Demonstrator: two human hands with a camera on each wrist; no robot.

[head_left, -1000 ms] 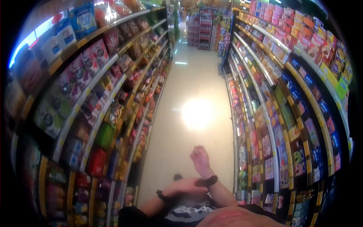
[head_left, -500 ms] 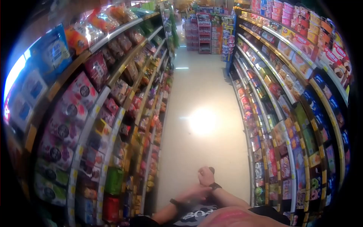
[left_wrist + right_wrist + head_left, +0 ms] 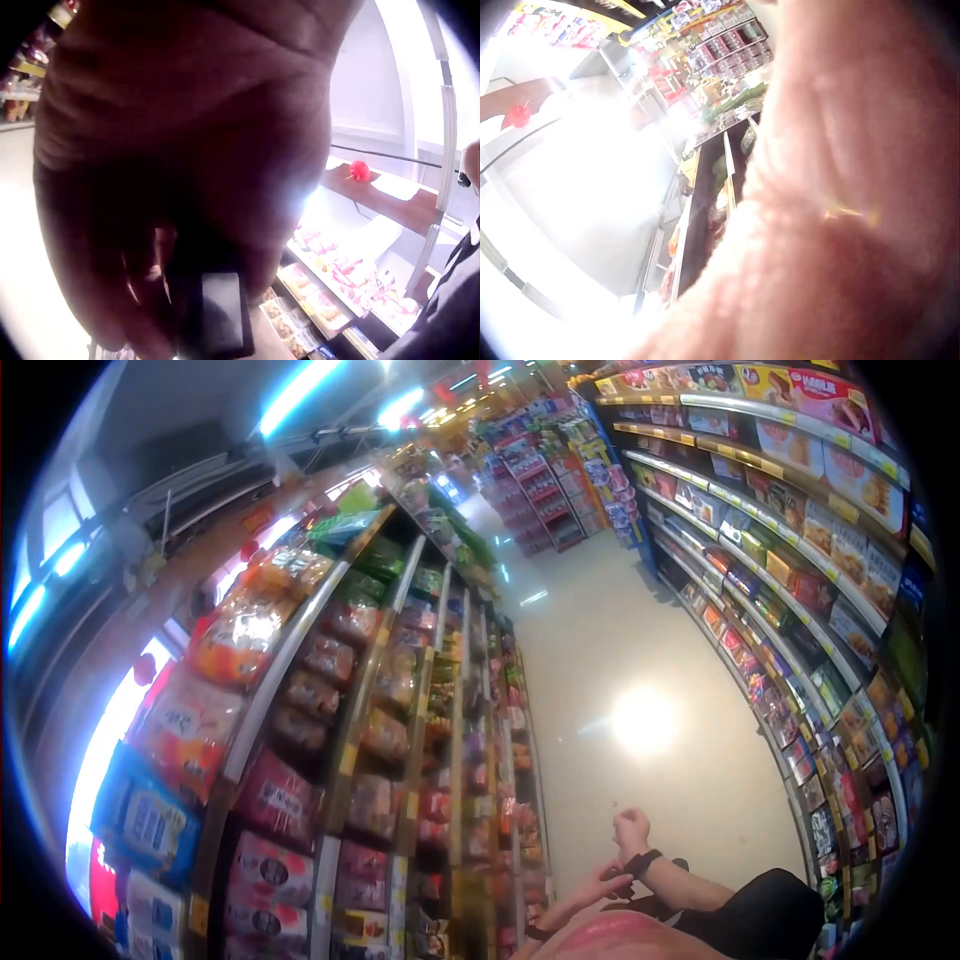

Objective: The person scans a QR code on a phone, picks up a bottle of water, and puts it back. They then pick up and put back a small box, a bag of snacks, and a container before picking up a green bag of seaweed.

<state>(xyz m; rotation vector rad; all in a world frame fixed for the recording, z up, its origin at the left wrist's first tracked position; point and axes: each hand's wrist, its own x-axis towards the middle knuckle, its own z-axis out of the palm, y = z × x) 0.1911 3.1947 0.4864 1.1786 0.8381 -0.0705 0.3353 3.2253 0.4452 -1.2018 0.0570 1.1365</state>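
Observation:
In the head view my right hand is held out over the aisle floor, its fingers loosely curled around nothing. A black wrist device is strapped to that wrist. My left hand reaches across to it. In the left wrist view the dark underside of my left hand fills the picture, with the device's small screen between thumb and fingers. The right wrist view is mostly filled by my right hand, close and blurred, its fingertips out of frame.
Shelves of bagged snacks rise along the left, close beside me. Boxed goods line the right shelves. Between them runs a pale shiny floor. A red display rack stands at the far end.
The view has turned left and tilted, so the left shelves fill more of it and ceiling lights show. Both hands stay together at the right wrist, now lower right in the picture.

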